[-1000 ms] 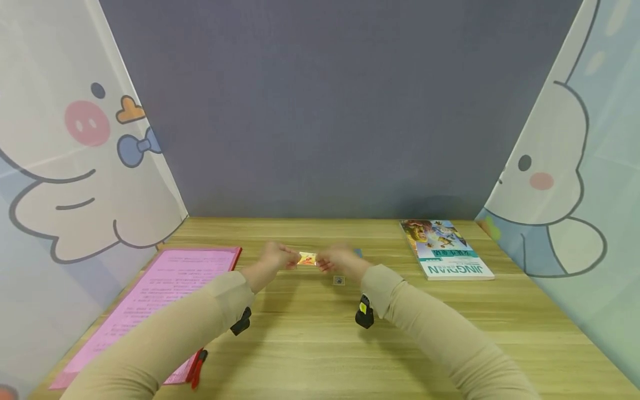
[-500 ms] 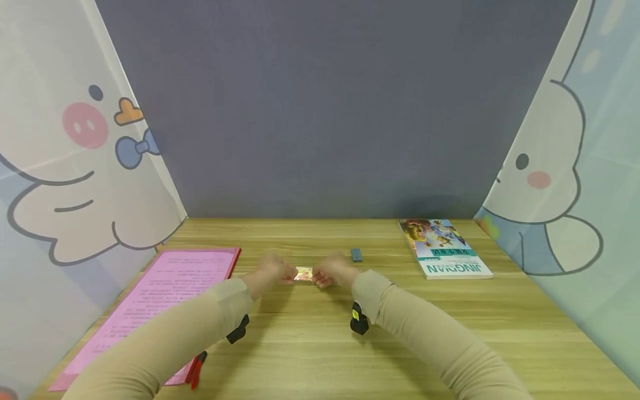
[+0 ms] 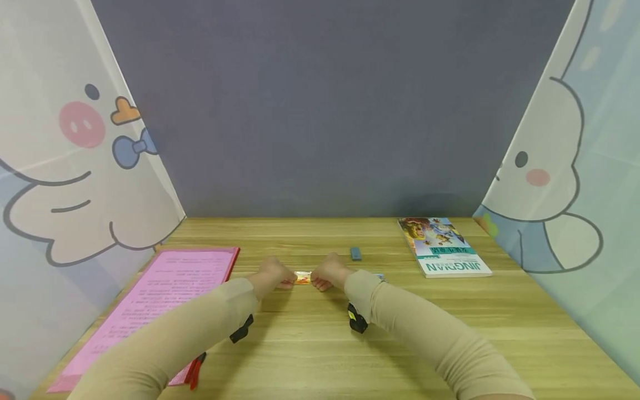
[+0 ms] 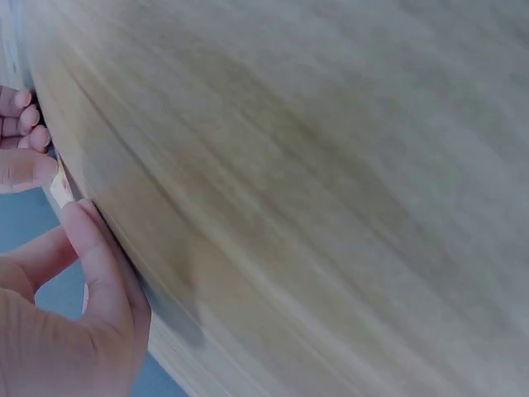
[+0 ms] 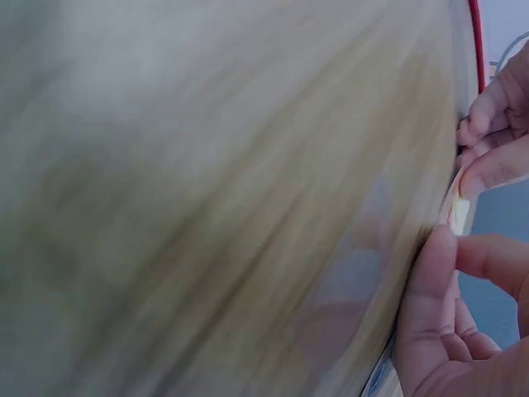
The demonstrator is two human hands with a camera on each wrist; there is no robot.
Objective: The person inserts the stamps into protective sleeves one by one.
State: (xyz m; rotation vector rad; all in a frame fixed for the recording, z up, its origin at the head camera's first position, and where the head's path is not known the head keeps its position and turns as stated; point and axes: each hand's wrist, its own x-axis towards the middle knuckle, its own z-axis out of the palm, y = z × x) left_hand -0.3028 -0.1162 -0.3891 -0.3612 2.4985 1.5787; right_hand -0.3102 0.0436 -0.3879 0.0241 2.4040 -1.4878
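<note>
Between my two hands, low over the wooden table (image 3: 310,344), is a small shiny yellow-and-red piece (image 3: 303,278), flat like a card or packet. My left hand (image 3: 271,273) pinches its left end between thumb and fingertips. The opposite end is pinched by my right hand (image 3: 330,272). In the left wrist view the thin piece (image 4: 60,188) shows edge-on, spanning the fingertips. The right wrist view has the same piece (image 5: 459,211) close to the tabletop, its ends hidden by the fingers.
A blue-grey block (image 3: 356,254) lies behind my right hand. Beside the right sleeve a small printed item (image 3: 381,277) is partly hidden. Pink printed sheet (image 3: 165,294) on a red-edged board lies left, with a red-and-black tool (image 3: 197,371) beside it. A book (image 3: 445,247) lies back right.
Both hands have come nearer to me with the shiny piece and now hold it low. The blue-grey block has come into full view, and the small printed item shows beside the right sleeve.
</note>
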